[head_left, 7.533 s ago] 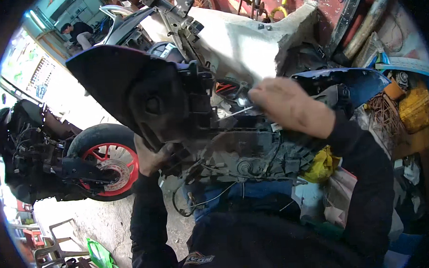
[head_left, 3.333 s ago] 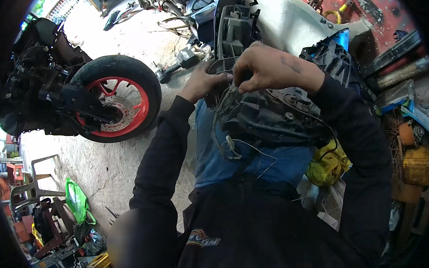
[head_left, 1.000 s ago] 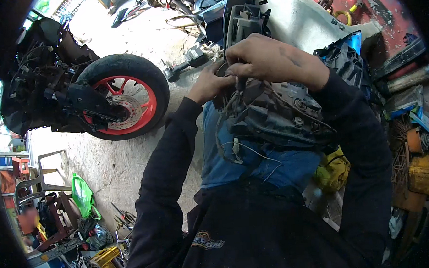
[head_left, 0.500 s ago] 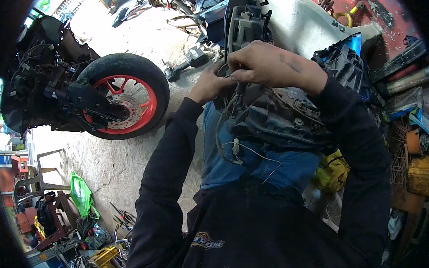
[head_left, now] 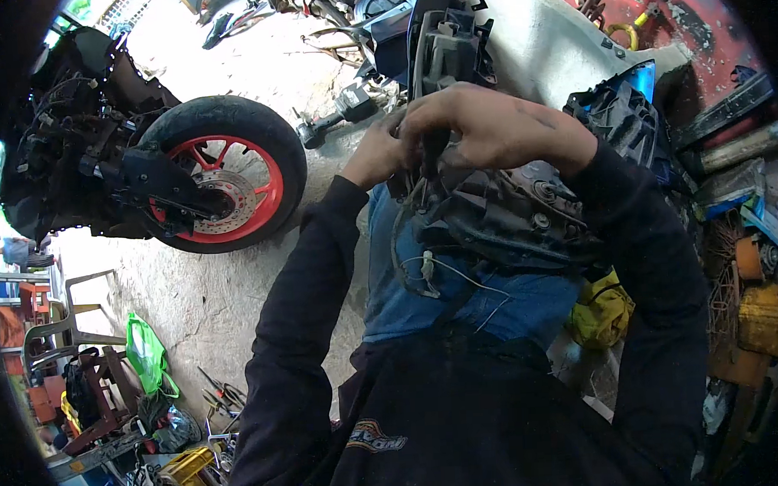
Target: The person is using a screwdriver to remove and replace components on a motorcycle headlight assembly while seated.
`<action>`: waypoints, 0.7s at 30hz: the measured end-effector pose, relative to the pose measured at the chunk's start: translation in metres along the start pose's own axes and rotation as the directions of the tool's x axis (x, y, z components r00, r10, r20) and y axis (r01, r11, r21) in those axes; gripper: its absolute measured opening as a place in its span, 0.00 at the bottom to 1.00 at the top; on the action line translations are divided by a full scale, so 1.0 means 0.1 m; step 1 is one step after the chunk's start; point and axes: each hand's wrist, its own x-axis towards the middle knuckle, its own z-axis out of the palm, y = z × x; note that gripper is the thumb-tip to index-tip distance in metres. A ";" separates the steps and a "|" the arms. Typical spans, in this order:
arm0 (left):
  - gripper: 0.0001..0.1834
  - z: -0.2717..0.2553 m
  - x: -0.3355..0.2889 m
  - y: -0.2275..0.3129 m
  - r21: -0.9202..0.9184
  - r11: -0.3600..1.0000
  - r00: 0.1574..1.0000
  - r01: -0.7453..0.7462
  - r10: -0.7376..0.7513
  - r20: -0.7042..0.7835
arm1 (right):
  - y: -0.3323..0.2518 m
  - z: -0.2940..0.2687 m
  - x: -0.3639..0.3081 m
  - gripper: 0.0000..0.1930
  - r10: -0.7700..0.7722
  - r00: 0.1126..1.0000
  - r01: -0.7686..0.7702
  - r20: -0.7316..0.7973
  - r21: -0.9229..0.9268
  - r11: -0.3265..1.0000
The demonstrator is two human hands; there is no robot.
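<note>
A dirty black plastic motorcycle body part (head_left: 510,229) rests across my jeans-clad lap, with bolts and moulded ribs on its face. My left hand (head_left: 377,157) is closed at its upper left edge, its fingertips hidden behind my other hand. Right beside it, my right hand (head_left: 480,130) bends over with fingers curled down around a dark piece; what they grip is hidden. Below the hands, a wiring harness (head_left: 398,251) hangs from the part, and a thin pale wire with a white connector (head_left: 427,263) trails over my jeans.
At left lies a motorcycle section with a red-rimmed wheel (head_left: 230,172). A black power tool (head_left: 340,115) is on the concrete beyond my hands. A blue-edged black panel (head_left: 627,120) stands at right, near a yellow bag (head_left: 602,312). A green bag (head_left: 151,353) and hand tools (head_left: 222,394) lie lower left.
My right hand has turned over at the wrist, its fingers now pointing further down into the part. My left hand has barely shifted. A light-blue shape has appeared at the far left edge.
</note>
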 end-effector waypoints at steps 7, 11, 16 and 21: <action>0.41 -0.01 -0.01 0.04 -0.182 0.971 0.988 0.154 -0.156 0.006 | -0.05 -0.03 0.05 0.11 0.179 0.983 -0.180 -0.028 -0.234 0.955; 0.41 -0.02 0.01 -0.01 -0.120 0.990 0.997 0.078 -0.075 0.028 | -0.06 0.09 0.03 0.09 0.071 0.997 -0.069 0.042 -0.048 0.996; 0.36 0.01 0.00 -0.05 0.053 0.999 0.998 -0.010 0.014 -0.068 | 0.04 0.22 0.01 0.10 0.091 0.996 -0.092 -0.019 -0.164 0.982; 0.32 -0.01 -0.06 0.05 -0.222 0.968 0.993 0.114 -0.120 -0.015 | -0.04 0.40 -0.09 0.09 0.117 0.993 -0.116 -0.011 -0.255 0.960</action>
